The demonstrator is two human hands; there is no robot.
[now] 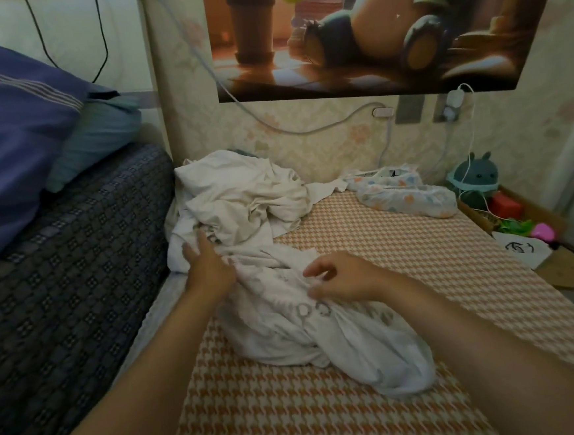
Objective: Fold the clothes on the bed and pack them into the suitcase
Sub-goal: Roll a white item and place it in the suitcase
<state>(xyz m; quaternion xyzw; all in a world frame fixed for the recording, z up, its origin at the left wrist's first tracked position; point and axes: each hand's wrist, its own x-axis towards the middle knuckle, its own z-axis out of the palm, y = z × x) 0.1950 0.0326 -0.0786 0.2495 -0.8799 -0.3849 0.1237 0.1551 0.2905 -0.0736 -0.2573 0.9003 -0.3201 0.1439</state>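
Both forearms enter from the bottom edge, elbows cut off. Bed (329, 420) has an orange houndstooth cover, bare in the lower centre and across the right half; its near edge is out of frame. White garment (340, 347) lies crumpled mid-frame on the cover; grey print on it is blurred and unreadable, and the shape of the piece can't be made out. Right hand (345, 279) is on its upper part, fingers curled, a fold of the cloth pinched between thumb and fingers; fingertips motion-blurred. Left hand (209, 268) is left of it, fingers straight and flat on white cloth where the garment meets the white pile (243, 200); one piece or two, can't tell. Pile is heaped against the wall and against the dark checked cover (59, 269), which rises along the bed's left side and hides that edge. Patterned garment (411, 195) sits upper right on the bed, near the wall, well apart from the hands. Past the bed's right edge: plush toy (476, 173) and small clutter, hard to identify. Blue pillow (8, 143) upper left, cropped. Poster (367, 29) at top, cropped.
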